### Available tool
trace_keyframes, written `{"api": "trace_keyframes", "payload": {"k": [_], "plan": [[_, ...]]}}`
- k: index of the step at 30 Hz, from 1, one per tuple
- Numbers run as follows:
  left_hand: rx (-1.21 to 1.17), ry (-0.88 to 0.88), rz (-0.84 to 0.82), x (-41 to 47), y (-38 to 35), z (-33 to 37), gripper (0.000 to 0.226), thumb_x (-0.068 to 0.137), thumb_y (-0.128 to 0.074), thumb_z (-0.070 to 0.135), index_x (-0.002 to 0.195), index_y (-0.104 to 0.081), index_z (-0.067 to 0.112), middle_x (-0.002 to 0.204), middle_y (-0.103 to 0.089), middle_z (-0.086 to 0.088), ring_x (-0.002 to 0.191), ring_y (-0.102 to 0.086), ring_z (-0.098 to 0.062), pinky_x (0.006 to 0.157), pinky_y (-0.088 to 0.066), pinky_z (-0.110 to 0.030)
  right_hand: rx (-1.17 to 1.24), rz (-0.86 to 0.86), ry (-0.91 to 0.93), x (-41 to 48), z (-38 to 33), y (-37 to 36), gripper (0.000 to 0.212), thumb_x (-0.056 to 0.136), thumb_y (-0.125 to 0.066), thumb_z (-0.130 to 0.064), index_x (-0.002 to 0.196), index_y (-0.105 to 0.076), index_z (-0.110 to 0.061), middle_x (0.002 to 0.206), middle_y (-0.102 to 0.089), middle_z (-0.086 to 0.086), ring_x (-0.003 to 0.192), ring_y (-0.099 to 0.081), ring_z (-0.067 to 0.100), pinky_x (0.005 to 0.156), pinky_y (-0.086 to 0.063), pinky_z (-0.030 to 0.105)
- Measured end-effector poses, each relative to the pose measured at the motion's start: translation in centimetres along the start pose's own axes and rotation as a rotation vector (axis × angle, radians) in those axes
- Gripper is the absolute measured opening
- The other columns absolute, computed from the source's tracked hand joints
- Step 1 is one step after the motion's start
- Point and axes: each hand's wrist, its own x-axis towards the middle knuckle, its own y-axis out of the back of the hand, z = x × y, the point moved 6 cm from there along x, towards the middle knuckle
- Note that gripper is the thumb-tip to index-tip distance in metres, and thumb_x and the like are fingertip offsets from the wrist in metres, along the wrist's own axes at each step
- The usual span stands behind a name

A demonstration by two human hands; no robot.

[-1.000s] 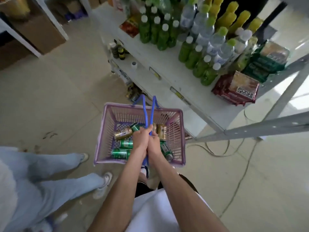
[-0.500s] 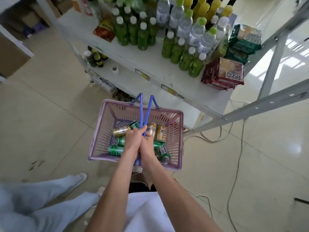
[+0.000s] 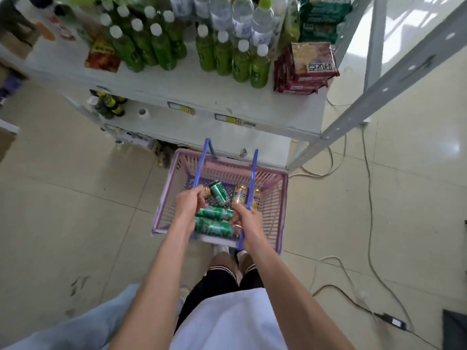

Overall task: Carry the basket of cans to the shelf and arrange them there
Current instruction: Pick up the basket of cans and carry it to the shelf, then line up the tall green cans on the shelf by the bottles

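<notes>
A lilac plastic basket (image 3: 277, 198) with two blue handles hangs low in front of the white shelf (image 3: 202, 97), over my feet. Inside lie several green cans (image 3: 214, 219) and a few gold cans (image 3: 240, 194). My left hand (image 3: 188, 207) grips the left blue handle (image 3: 199, 168). My right hand (image 3: 246, 221) grips the right blue handle (image 3: 253, 173). The two handles are pulled apart, so the cans show between them. My forearms hide the basket's near edge.
On the shelf stand green bottles (image 3: 161, 46), water bottles (image 3: 260, 21) and red snack packs (image 3: 303, 69), with bare room along its front. A grey metal upright (image 3: 379, 87) slants at the right. Cables (image 3: 369, 198) trail over the tiled floor. Another person's pale trouser leg (image 3: 75, 327) is at the bottom left.
My hands were together on both handles; now they have parted, one handle in each. The shelf has come closer and more square in front of me.
</notes>
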Motion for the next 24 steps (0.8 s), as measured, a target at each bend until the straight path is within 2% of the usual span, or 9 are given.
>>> {"api": "trace_keyframes", "payload": {"k": [2, 5, 10, 13, 15, 17, 19, 22, 24], "plan": [[0.017, 0.029, 0.012, 1.8, -0.2, -1.1, 0.039, 0.095, -0.064, 0.017, 0.057, -0.053, 0.021, 0.040, -0.045, 0.009, 0.041, -0.040, -0.011, 0.048, -0.031, -0.026, -0.058, 0.087, -0.012, 1.4, 0.8, 2.3, 0.023, 0.091, -0.075, -0.024, 0.078, -0.058, -0.014, 0.053, -0.044, -0.001, 0.044, -0.041, 0.013, 0.046, -0.033, 0.026], [0.077, 0.037, 0.025, 4.8, -0.6, -3.0, 0.037, 0.092, -0.069, 0.018, 0.057, -0.057, 0.020, 0.043, -0.044, 0.007, 0.045, -0.037, -0.014, 0.051, -0.028, -0.030, -0.084, 0.177, -0.022, 4.1, 2.3, 4.3, 0.028, 0.092, -0.071, -0.023, 0.072, -0.053, -0.018, 0.055, -0.040, -0.002, 0.046, -0.038, 0.013, 0.047, -0.033, 0.025], [0.178, 0.099, 0.030, 11.0, -0.7, -6.3, 0.026, 0.092, -0.070, 0.028, 0.070, -0.065, 0.016, 0.041, -0.044, 0.010, 0.035, -0.035, -0.007, 0.044, -0.029, -0.026, -0.121, 0.275, -0.036, 10.0, 4.5, 3.3, 0.020, 0.092, -0.069, -0.021, 0.079, -0.056, -0.014, 0.061, -0.044, 0.002, 0.054, -0.041, 0.017, 0.061, -0.035, 0.038], [0.172, 0.115, 0.049, 15.2, -1.2, -8.4, 0.031, 0.092, -0.069, 0.026, 0.065, -0.059, 0.019, 0.040, -0.042, 0.009, 0.039, -0.035, -0.011, 0.044, -0.028, -0.027, -0.091, 0.337, -0.053, 14.0, 5.9, 2.6, 0.013, 0.091, -0.069, -0.021, 0.097, -0.066, -0.010, 0.069, -0.051, 0.003, 0.063, -0.047, 0.019, 0.064, -0.044, 0.044], [0.168, 0.127, 0.037, 17.9, -1.5, -9.6, 0.037, 0.094, -0.066, 0.024, 0.059, -0.056, 0.020, 0.039, -0.043, 0.007, 0.041, -0.035, -0.013, 0.047, -0.027, -0.028, -0.082, 0.396, -0.080, 16.5, 6.9, 3.0, 0.017, 0.088, -0.070, -0.024, 0.101, -0.070, -0.013, 0.073, -0.056, 0.002, 0.066, -0.050, 0.018, 0.059, -0.046, 0.040], [0.171, 0.127, 0.016, 20.4, -1.6, -10.8, 0.042, 0.094, -0.065, 0.023, 0.053, -0.055, 0.017, 0.037, -0.045, 0.006, 0.039, -0.038, -0.014, 0.048, -0.028, -0.028, -0.083, 0.434, -0.087, 19.0, 7.9, 3.5, 0.012, 0.087, -0.071, -0.023, 0.093, -0.070, -0.012, 0.066, -0.054, -0.001, 0.057, -0.046, 0.014, 0.046, -0.039, 0.027], [0.183, 0.115, 0.005, 22.9, -1.6, -11.8, 0.040, 0.093, -0.066, 0.020, 0.055, -0.059, 0.014, 0.038, -0.050, 0.004, 0.034, -0.044, -0.011, 0.050, -0.035, -0.028, -0.053, 0.454, -0.102, 21.7, 8.9, 3.8, 0.012, 0.087, -0.071, -0.019, 0.089, -0.069, -0.007, 0.064, -0.054, 0.002, 0.052, -0.044, 0.013, 0.038, -0.035, 0.022], [0.232, 0.114, -0.017, 26.4, -1.8, -13.3, 0.039, 0.096, -0.064, 0.019, 0.059, -0.059, 0.008, 0.043, -0.056, -0.003, 0.033, -0.049, -0.009, 0.050, -0.042, -0.027, -0.017, 0.479, -0.133, 25.2, 10.6, 4.3, 0.014, 0.088, -0.070, -0.017, 0.087, -0.067, -0.004, 0.073, -0.056, 0.012, 0.058, -0.046, 0.018, 0.047, -0.034, 0.030], [0.230, 0.127, -0.035, 28.8, -2.3, -14.3, 0.041, 0.098, -0.063, 0.020, 0.059, -0.058, 0.008, 0.048, -0.057, -0.006, 0.037, -0.051, -0.011, 0.052, -0.044, -0.028, -0.021, 0.467, -0.166, 27.8, 11.4, 4.5, 0.014, 0.090, -0.068, -0.018, 0.087, -0.066, -0.005, 0.072, -0.053, 0.013, 0.055, -0.043, 0.018, 0.046, -0.031, 0.029]]}}
